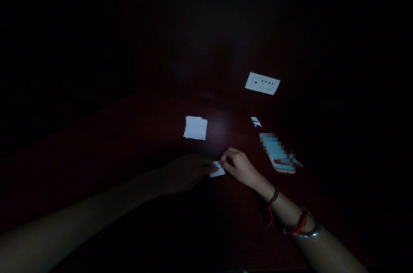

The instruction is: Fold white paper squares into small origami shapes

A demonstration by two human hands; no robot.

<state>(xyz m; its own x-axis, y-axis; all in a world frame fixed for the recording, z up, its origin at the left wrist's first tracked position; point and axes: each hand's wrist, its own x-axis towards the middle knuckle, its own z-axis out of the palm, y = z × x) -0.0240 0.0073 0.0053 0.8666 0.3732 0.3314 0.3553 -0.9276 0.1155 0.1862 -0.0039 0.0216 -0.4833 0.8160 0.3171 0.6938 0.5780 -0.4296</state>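
Pretty dark surface (155,135), white paper (217,173) between left hand (190,172) (touching it, can't tell grip) and right hand (239,164), pinching its edge.

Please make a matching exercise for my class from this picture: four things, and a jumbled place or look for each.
1. Small paper
2. Socket plate
3. Torn scraps
4. Silver bracelet

A. Around the right forearm
B. On the table, beyond the phone
C. Touched by left hand and right hand
D. White, with dark slots

Pairs: 1-C, 2-D, 3-B, 4-A
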